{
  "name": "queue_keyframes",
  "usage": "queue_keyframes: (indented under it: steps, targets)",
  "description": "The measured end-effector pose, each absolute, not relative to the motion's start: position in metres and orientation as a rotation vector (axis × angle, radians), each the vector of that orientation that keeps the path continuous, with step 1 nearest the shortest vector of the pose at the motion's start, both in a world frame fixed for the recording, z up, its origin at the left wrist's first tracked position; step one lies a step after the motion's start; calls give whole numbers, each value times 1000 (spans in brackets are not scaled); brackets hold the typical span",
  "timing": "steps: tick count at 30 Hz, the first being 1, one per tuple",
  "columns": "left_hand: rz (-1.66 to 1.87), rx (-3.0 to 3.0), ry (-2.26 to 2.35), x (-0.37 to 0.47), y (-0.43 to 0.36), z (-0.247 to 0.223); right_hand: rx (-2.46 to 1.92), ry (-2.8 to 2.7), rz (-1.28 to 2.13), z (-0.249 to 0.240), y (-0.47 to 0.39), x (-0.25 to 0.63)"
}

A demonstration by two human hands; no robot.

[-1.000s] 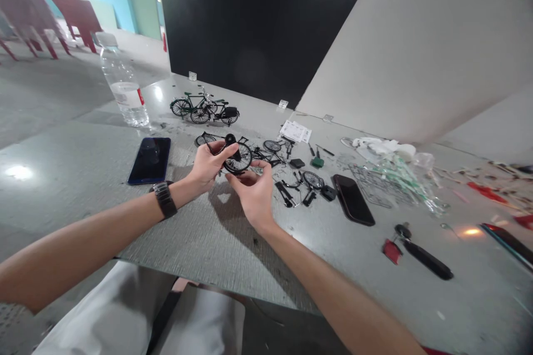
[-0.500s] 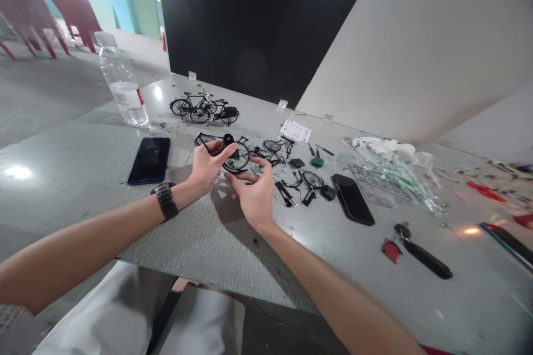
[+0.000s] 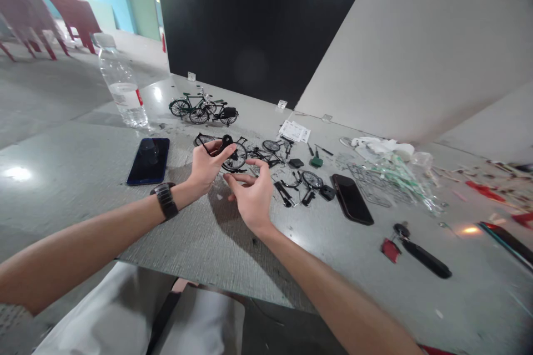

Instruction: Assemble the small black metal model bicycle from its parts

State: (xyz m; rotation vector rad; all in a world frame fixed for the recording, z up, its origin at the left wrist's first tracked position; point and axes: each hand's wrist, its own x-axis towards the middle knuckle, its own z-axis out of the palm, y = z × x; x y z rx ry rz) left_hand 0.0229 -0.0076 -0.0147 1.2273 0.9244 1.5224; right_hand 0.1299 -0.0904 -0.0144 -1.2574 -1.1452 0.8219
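My left hand [image 3: 208, 165] is closed on a partly built black model bicycle [image 3: 236, 156], thumb over its frame, with a spoked wheel facing right. My right hand [image 3: 253, 191] is just below and right of that wheel, its fingers curled and the thumb near the index finger; whether a small part sits between them is too small to tell. Right of the hands lie black bicycle parts, among them a loose wheel [image 3: 312, 179], a dark box-shaped piece [image 3: 327, 192] and a green piece [image 3: 316, 161]. Finished model bicycles [image 3: 187, 105] stand behind my left hand.
A water bottle [image 3: 125, 94] and a blue-edged phone [image 3: 149, 161] are on the left. Paper sheets [image 3: 295, 131] lie at the back. On the right are a black phone [image 3: 352, 199], keys with a black holder [image 3: 427, 259] and clear plastic packaging [image 3: 400, 172].
My right hand has shifted very slightly left and its fingertips sit a little lower beside the wheel. My left hand keeps its grip on the model bicycle.
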Motion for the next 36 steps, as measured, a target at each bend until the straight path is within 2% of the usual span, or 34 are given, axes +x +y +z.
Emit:
queue_keyframes:
  steps: [17, 26, 36]
  targets:
    - [1457, 1380, 869, 22, -11, -12, -1230, -1471, 462, -15, -93, 131]
    - [1387, 1056, 851, 23, -8, -8, -1239, -1253, 671, -10, -92, 132]
    - [1363, 973, 800, 24, -5, -9, -1250, -1132, 756, -9, -91, 131]
